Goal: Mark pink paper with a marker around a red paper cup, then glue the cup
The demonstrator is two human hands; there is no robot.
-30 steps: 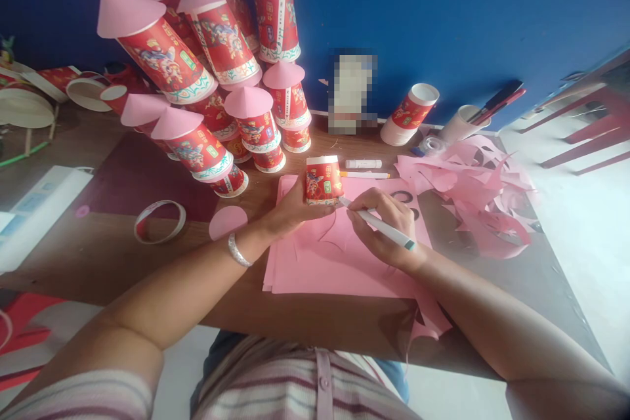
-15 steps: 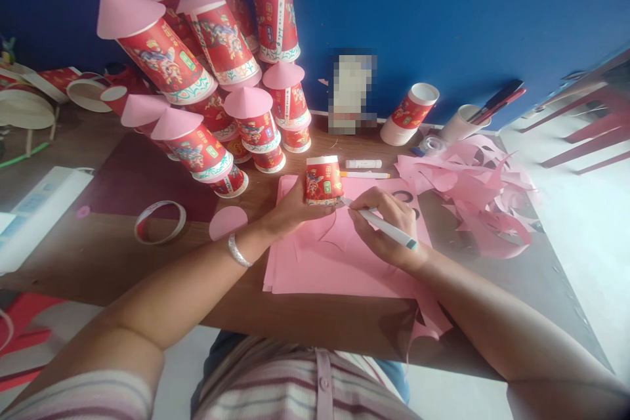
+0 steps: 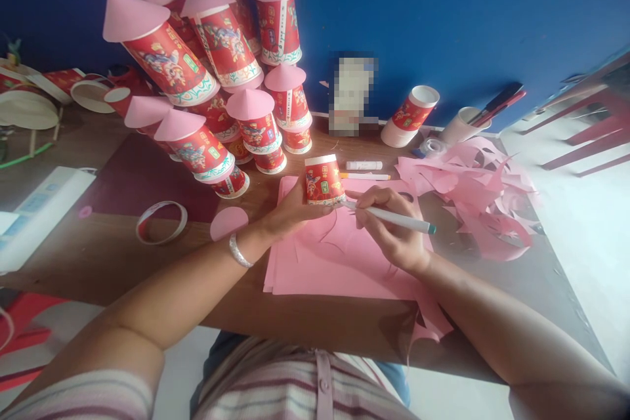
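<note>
A red patterned paper cup [image 3: 323,178] is gripped by my left hand [image 3: 294,209], whose fingers wrap its left and lower side. My right hand [image 3: 392,226] holds a white marker pen [image 3: 401,218] with a green end, pinched like a pencil. The pen's tip is at the cup's lower right edge, by its patterned rim; whether it touches, I cannot tell. Beneath both hands lies a stack of pink paper [image 3: 339,269]. Scissors on the paper are mostly hidden behind my right hand. Just beyond the cup lie a white marker cap [image 3: 364,165] and an orange-ended pen [image 3: 367,176].
Several cup towers with pink cone tops [image 3: 249,105] stand at the back left. Pink paper scraps [image 3: 485,197] heap on the right, near a pen cup [image 3: 465,125], tape roll [image 3: 433,146] and stacked cups [image 3: 408,115]. A cut cup ring [image 3: 161,223] and pink disc [image 3: 229,222] lie left.
My right hand has shifted slightly right, and the marker pen has swung to a flatter angle. The cup has turned or tilted a little in my left hand.
</note>
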